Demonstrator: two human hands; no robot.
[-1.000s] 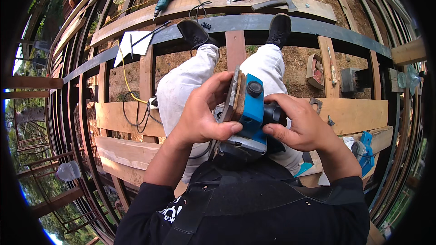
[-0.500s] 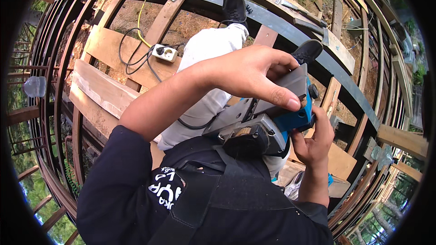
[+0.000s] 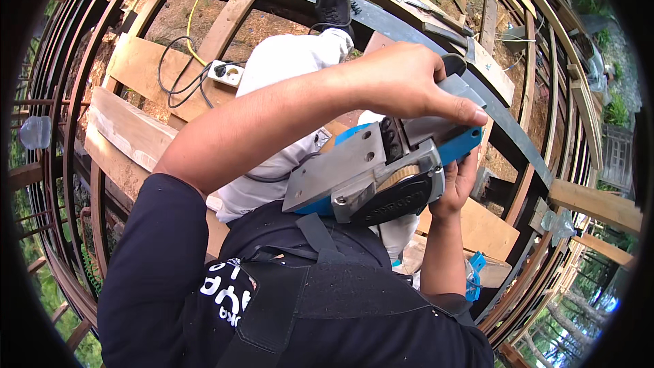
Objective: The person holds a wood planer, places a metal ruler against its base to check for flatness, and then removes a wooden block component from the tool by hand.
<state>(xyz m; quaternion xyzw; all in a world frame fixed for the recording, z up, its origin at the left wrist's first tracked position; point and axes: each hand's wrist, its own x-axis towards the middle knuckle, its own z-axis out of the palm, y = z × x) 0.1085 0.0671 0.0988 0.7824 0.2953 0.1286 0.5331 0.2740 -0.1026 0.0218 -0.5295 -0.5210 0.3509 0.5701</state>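
Note:
A blue electric hand planer (image 3: 334,180) with a bare metal sole lies tilted over my lap, its sole and the black round-ended side cover turned up toward me. My left hand (image 3: 415,85) reaches across it, thumb on the metal plate at the far right end and fingers curled over the edge. At the planer's right end, my right hand (image 3: 458,187) grips the body from below; most of its fingers are hidden behind the tool. A dark opening between the metal plates is visible beside my left wrist.
A white socket block (image 3: 226,73) with black and yellow cords lies on boards to the left. Beyond a curved metal beam (image 3: 375,17), a hatchet-like tool (image 3: 446,34) rests on a plank. Another blue object (image 3: 475,276) is at lower right. Open gaps show between the timbers.
The planer has rolled so more of its sole and side cover face me. Both hands moved with it, my left hand shifting right along the plate. The view has swung slightly right.

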